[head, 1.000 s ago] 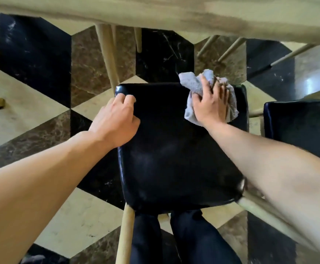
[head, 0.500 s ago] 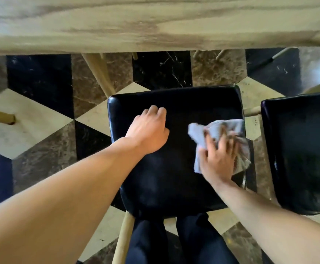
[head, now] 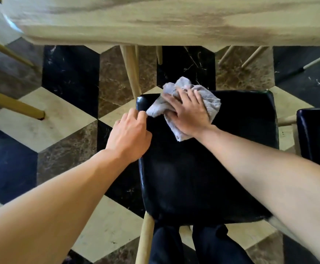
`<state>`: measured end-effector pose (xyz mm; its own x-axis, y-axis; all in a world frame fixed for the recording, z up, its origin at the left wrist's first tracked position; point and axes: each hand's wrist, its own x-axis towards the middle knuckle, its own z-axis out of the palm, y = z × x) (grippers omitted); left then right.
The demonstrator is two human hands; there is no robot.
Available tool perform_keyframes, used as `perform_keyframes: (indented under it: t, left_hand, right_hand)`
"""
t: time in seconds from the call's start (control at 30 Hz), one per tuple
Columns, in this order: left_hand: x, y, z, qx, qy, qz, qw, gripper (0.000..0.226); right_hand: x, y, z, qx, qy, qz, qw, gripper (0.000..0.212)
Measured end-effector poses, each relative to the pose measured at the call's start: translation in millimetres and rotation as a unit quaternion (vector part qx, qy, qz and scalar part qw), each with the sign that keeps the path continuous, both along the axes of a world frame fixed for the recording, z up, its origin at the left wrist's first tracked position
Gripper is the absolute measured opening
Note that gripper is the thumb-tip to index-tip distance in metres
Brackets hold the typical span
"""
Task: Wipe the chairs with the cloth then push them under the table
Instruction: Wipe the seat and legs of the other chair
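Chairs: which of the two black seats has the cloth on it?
The centre seat, below the camera: the right hand presses the grey cloth onto its far end, the left hand grips its left edge. The right-edge seat is untouched.

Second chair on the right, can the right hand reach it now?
Probably yes: the right hand presses the cloth on the first chair, and nothing stands between it and the second chair.

The chair (head: 203,168) stands on the floor (head: 40,121), right in front of the person. The table (head: 155,21) is behind it. The cloth (head: 210,103) lies on the far left part of the seat. The right hand (head: 189,111) lies flat on the cloth. The left hand (head: 128,134) holds the seat's left edge, just beside the cloth. A second chair (head: 317,134) stands to the right.
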<state>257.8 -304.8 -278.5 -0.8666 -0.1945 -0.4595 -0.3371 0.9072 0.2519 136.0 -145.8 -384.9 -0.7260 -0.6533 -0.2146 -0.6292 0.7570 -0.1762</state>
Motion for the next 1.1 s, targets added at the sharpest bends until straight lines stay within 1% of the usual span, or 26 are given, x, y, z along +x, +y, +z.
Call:
perform_keyframes:
  t: [0.03,0.1,0.2,0.27,0.33,0.43,0.47,0.5,0.57,0.67,0.73,0.8,0.83,0.9,0.97,1.03,1.1]
  left_hand:
    - [2.6,-6.3,0.4,-0.009,0.007,0.016,1.0,0.037]
    - [6.7,-15.8,0.8,-0.019,0.017,0.048,0.999,0.037]
    - [14.5,-30.6,-1.2,-0.031,0.033,0.099,0.994,0.034]
    - [21.8,-37.6,-1.8,-0.026,0.031,0.128,0.991,0.032]
    - [27.6,-44.7,-2.1,-0.022,0.027,0.14,0.989,0.032]
    - [35.8,-52.8,-1.6,-0.01,0.011,0.144,0.989,0.031]
    - [38.2,-54.2,-1.5,-0.006,0.005,0.136,0.991,0.031]
    - [40.2,-54.4,-1.4,-0.001,-0.001,0.125,0.992,0.03]
    - [42.3,-51.3,-2.5,0.01,-0.013,0.093,0.996,0.03]
    - [40.1,-41.7,-3.3,0.025,-0.021,0.058,0.998,0.034]
    - [36.4,-33.1,-3.1,0.031,-0.021,0.051,0.998,0.034]
    - [33.2,-25.5,-3.9,0.038,-0.022,0.046,0.998,0.033]
    - [31.7,-20.5,-5.3,0.041,-0.02,0.039,0.998,0.033]
    - [29.2,-13.3,-8.1,0.044,-0.013,0.03,0.998,0.033]
    - [28.1,-8.2,-9.3,0.041,-0.011,0.027,0.999,0.034]
    - [27.1,-1.8,-8.3,0.038,-0.013,0.021,0.999,0.035]
    - [24.4,4.5,-5.0,0.036,-0.006,0.016,0.999,0.037]
  right_hand:
    - [-6.4,-5.8,3.3,0.014,0.008,-0.051,0.999,0.052]
    - [-9.8,-25.3,9.2,0.052,0.007,-0.095,0.994,0.045]
    - [4.5,-66.4,18.0,0.073,-0.024,-0.055,0.996,0.043]
    - [27.2,-92.5,23.6,0.078,-0.041,0.039,0.995,0.044]
    - [58.1,-114.9,28.8,0.131,-0.035,0.167,0.977,0.042]
    - [115.0,-121.4,34.0,0.248,-0.017,0.327,0.912,0.043]
    - [133.5,-112.6,35.9,0.267,-0.012,0.368,0.891,0.043]
    - [148.7,-98.9,38.7,0.268,-0.014,0.401,0.876,0.042]
    - [170.8,-61.6,41.1,0.234,-0.047,0.44,0.866,0.04]
    - [180.3,-3.2,36.6,0.154,-0.065,0.473,0.865,0.037]
    - [167.4,21.4,30.1,0.115,-0.047,0.479,0.869,0.043]
    - [139.9,30.8,20.2,0.074,-0.042,0.453,0.888,0.053]
    - [123.3,32.4,16.7,0.049,-0.045,0.409,0.91,0.055]
    - [87.6,34.2,11.5,0.01,-0.056,0.271,0.961,0.054]
    - [59.7,41.3,8.2,0.006,-0.062,0.12,0.991,0.054]
    - [43.0,58.0,6.6,0.007,-0.031,-0.017,0.999,0.054]
    - [36.2,82.3,7.7,-0.003,0.0,-0.111,0.994,0.054]
